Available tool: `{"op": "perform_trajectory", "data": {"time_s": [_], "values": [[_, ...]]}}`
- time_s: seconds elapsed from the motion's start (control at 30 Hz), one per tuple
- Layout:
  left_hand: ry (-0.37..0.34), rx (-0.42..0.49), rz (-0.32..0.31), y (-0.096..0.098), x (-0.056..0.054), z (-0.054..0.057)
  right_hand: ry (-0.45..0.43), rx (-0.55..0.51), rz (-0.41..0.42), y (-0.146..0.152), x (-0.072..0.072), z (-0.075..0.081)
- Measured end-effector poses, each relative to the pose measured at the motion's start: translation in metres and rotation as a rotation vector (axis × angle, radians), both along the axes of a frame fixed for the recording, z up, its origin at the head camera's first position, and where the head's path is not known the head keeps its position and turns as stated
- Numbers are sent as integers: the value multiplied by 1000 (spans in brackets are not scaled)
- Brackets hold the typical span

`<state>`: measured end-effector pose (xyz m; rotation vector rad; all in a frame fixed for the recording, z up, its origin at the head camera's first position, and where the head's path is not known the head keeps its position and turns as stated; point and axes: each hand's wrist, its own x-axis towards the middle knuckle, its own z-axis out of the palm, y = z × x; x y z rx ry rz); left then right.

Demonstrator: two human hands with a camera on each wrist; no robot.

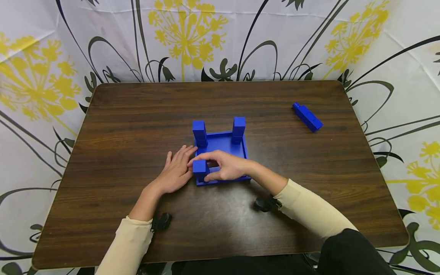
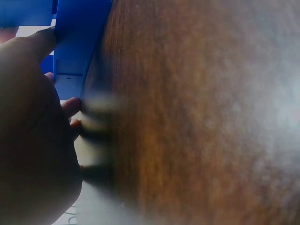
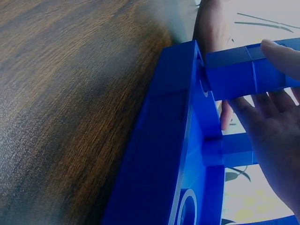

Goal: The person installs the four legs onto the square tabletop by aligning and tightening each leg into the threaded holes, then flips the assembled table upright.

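Two cream fabric sleeves [image 1: 313, 210] reach in nearest my head view, over a brown wood-grain table [image 1: 137, 114]. I see the right hand [image 1: 228, 166] with thumb and fingers clamped on a square-sided blue plastic post [image 1: 199, 167], upright at the near-left corner of a shallow blue plastic tray [image 1: 220, 142]; I cannot tell how fully it seats. The left hand [image 1: 176, 172] touches the tray's left side, fingers extended, slightly apart. Two matching blue posts [image 1: 238, 130] stand at the far corners. Farther right lies a loose blue pegged block [image 1: 308, 117], before a white flower-printed curtain [image 1: 117, 23].
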<state>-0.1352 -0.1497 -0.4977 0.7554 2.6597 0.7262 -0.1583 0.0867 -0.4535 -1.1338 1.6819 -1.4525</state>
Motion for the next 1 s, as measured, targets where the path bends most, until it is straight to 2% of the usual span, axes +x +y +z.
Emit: {"op": "perform_trajectory", "data": {"time_s": [0.4,1.0], "values": [[-25,0,0,-1,0,1,63,107,-124,1,5,4],[-25,-14,20,1,0,0,107,109,-262,-5,10,1]]}}
